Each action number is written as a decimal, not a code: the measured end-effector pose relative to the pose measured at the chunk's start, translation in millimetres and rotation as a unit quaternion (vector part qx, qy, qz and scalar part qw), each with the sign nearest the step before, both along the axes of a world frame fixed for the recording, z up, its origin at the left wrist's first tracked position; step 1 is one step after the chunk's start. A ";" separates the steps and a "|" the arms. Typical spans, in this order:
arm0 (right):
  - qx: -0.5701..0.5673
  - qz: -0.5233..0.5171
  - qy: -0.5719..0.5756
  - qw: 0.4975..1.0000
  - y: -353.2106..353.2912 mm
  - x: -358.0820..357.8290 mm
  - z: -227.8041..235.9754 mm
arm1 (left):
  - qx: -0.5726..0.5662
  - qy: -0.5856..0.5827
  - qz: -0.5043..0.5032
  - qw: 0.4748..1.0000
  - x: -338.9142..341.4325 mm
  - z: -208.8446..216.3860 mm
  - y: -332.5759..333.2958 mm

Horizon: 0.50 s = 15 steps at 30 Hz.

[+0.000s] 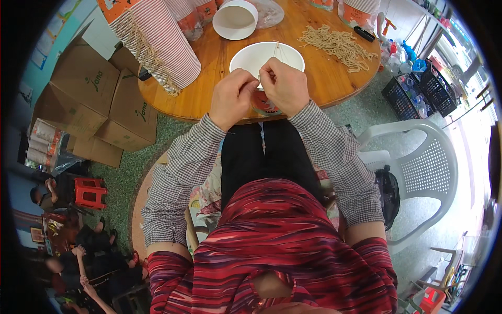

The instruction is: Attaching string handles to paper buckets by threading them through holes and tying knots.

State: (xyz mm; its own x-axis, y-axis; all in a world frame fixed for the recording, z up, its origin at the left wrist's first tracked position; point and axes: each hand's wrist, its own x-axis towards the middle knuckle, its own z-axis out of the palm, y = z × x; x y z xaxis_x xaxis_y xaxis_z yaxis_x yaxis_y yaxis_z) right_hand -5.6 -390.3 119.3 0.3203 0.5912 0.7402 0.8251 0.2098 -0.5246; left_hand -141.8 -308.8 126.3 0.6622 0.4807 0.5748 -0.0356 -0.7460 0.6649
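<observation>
White bucket [247, 56] has its near rim at the grip: left hand [234, 98] and right hand [286, 86] pinched closed on string [276, 50].

tall stack [159, 42] blocks left — tabletop [325, 81] free right of bowl [248, 58]

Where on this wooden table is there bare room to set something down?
Bare tabletop shows between the tall tub stack and the nearer white tub, and between the right hand and string pile. The far left is crowded with wrapped stacks and a tub on its side.
</observation>
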 end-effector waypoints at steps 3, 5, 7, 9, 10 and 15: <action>0.002 -0.034 -0.011 0.999 3.6 -1.4 -2.3 | 0.133 0.009 0.029 0.991 -1.0 0.1 0.5; 0.014 0.019 0.023 0.999 6.0 0.8 -3.5 | 0.014 -0.004 0.006 1.000 -2.7 -2.0 4.5; 0.029 0.042 0.033 0.998 8.4 5.9 -2.3 | -0.073 -0.003 -0.003 0.997 -3.4 1.7 7.2; 0.043 0.068 0.041 0.996 7.3 7.4 0.3 | -0.185 0.006 -0.032 0.982 -4.0 8.5 11.9; 0.043 0.075 0.039 0.995 6.1 7.7 1.3 | -0.185 0.005 -0.031 0.982 -1.8 10.0 13.5; 0.030 0.080 0.040 0.996 6.9 8.2 2.9 | -0.237 0.030 -0.033 0.970 9.7 20.1 6.5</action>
State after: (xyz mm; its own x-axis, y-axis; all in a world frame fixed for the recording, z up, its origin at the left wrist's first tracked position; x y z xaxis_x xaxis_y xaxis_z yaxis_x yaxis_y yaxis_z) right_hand 2.6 -383.4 122.2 0.2844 0.5946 0.7520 0.7346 0.3688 -0.5695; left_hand -132.1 -302.3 146.3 0.7259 0.6373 0.2586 -0.0231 -0.3532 0.9353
